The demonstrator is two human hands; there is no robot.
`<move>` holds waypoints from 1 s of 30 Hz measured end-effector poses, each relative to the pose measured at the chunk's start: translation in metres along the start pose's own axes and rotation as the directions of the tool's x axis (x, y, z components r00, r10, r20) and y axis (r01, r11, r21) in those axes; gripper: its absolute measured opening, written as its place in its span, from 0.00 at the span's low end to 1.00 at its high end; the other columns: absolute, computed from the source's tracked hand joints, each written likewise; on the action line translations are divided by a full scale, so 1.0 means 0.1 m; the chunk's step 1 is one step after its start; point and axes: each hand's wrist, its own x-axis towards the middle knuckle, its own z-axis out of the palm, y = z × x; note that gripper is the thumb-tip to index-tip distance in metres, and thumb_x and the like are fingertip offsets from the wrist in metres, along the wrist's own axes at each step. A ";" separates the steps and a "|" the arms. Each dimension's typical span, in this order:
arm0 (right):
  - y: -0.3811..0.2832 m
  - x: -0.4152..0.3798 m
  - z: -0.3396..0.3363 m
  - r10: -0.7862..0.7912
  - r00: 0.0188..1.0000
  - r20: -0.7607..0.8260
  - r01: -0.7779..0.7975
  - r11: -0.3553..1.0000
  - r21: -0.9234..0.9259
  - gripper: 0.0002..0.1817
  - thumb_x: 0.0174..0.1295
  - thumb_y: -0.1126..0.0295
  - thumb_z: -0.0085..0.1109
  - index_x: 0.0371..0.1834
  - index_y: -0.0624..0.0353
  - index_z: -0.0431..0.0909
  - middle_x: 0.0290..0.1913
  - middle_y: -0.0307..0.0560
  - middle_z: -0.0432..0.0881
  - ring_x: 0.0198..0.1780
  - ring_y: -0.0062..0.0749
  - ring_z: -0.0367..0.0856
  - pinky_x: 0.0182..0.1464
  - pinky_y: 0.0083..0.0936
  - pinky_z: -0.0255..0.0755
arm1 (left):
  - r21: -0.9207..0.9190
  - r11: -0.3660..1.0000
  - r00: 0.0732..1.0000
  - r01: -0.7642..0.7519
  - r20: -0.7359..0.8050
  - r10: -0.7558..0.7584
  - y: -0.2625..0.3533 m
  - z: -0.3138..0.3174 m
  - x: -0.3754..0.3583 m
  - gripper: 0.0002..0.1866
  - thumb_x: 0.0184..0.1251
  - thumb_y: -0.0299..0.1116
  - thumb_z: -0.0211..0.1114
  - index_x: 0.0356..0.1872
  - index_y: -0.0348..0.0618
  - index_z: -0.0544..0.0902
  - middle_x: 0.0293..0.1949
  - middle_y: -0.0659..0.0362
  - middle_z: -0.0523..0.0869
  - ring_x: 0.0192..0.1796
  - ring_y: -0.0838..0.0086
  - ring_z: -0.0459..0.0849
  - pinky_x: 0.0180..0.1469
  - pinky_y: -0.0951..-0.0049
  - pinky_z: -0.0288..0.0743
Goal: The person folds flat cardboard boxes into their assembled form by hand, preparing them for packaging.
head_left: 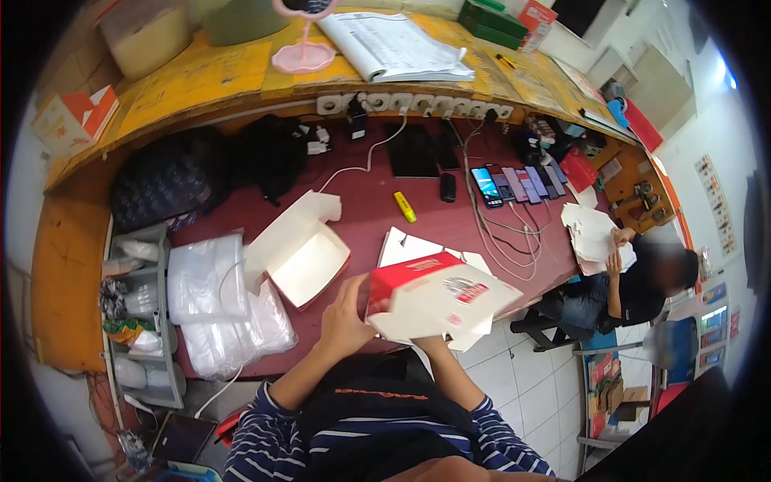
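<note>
A partly folded red and white carton (442, 296) is held in front of my chest. My left hand (346, 320) grips its left side, fingers bent against the red panel. Beneath the carton, my right hand (431, 344) is mostly hidden, its fingers out of sight. White flat cartons (400, 247) lie behind and under the held one at the table's front edge. To the left, an open white box (309, 261) with a raised lid rests on the dark red table (365, 210). Clear plastic bags (210, 301) are piled left of that box.
A yellow highlighter (405, 206), a row of phones (518, 185) and loose cables lie toward the back. A grey drawer rack (165, 353) stands at the left. At the right, a seated person (650, 269) holds white cartons (592, 233). Sockets line the shelf edge.
</note>
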 end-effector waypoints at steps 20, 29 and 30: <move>0.19 0.77 1.48 0.051 0.756 0.652 0.634 0.188 -0.750 0.11 0.52 0.62 0.54 0.23 0.58 0.75 0.25 0.43 0.76 0.29 0.35 0.75 0.35 0.29 0.64 | 0.284 0.912 0.937 -0.295 -0.101 0.334 -1.62 -0.54 -0.48 0.04 0.41 0.25 0.63 0.22 0.44 0.78 0.24 0.60 0.77 0.22 0.68 0.77 0.22 0.72 0.72; 0.10 0.77 1.43 -0.013 0.670 0.743 0.705 0.328 -0.629 0.11 0.52 0.63 0.54 0.22 0.60 0.74 0.23 0.44 0.75 0.28 0.38 0.75 0.33 0.31 0.66 | 0.280 0.917 0.946 -0.286 -0.071 0.316 -1.67 -0.48 -0.57 0.05 0.38 0.25 0.63 0.17 0.43 0.75 0.23 0.60 0.77 0.20 0.70 0.77 0.20 0.73 0.71; 0.13 0.79 1.42 0.011 0.707 0.707 0.665 0.331 -0.670 0.11 0.52 0.63 0.54 0.21 0.60 0.74 0.23 0.44 0.74 0.28 0.38 0.75 0.32 0.32 0.67 | 0.305 0.908 0.944 -0.289 -0.065 0.322 -1.65 -0.48 -0.56 0.04 0.38 0.24 0.63 0.18 0.43 0.76 0.23 0.60 0.77 0.21 0.70 0.77 0.20 0.73 0.71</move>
